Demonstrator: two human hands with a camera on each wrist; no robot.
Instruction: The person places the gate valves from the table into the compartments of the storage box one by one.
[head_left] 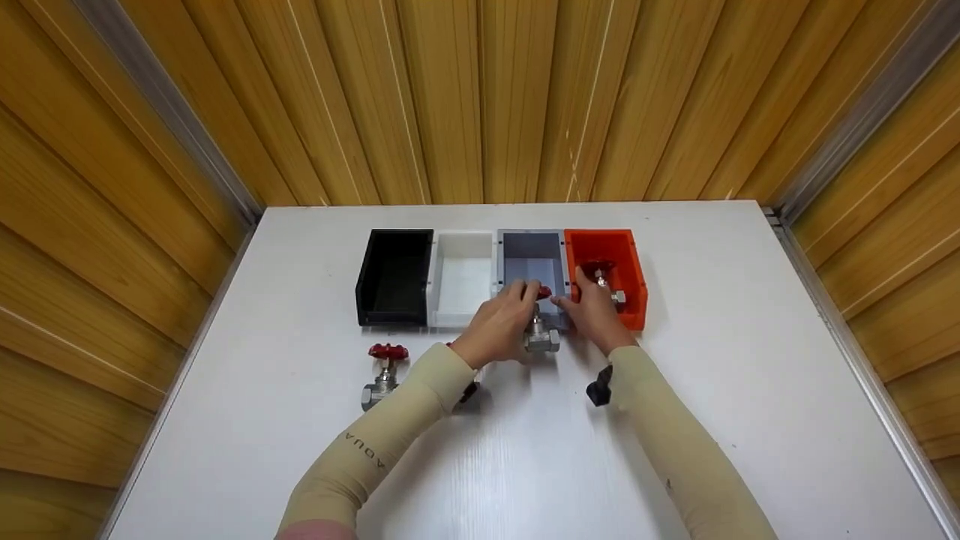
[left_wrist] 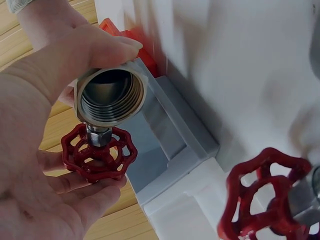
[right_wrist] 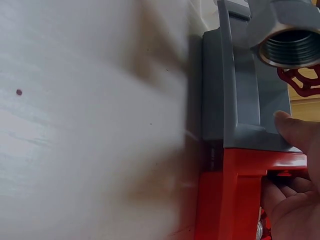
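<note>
My left hand [head_left: 496,324] grips a metal valve [head_left: 541,339] with a red handwheel, just over the front of the grey bin [head_left: 531,251]. In the left wrist view, the thumb lies on the valve's threaded body and the fingers are by the handwheel [left_wrist: 98,155]. My right hand [head_left: 598,313] pinches the adjoining walls of the grey bin and the orange bin [head_left: 639,300]. Its thumb [right_wrist: 290,131] is on the grey side, its fingers on the orange side. Inside the orange bin sits another valve [head_left: 601,277], partly covered by this hand.
To the left, a white bin [head_left: 463,259] and a black bin [head_left: 396,274] continue the row. A red-handled valve [head_left: 386,371] stands on the white table [head_left: 300,315] before them. Some red shows behind my left wrist, mostly hidden. Wood-patterned walls [head_left: 480,97] surround the table.
</note>
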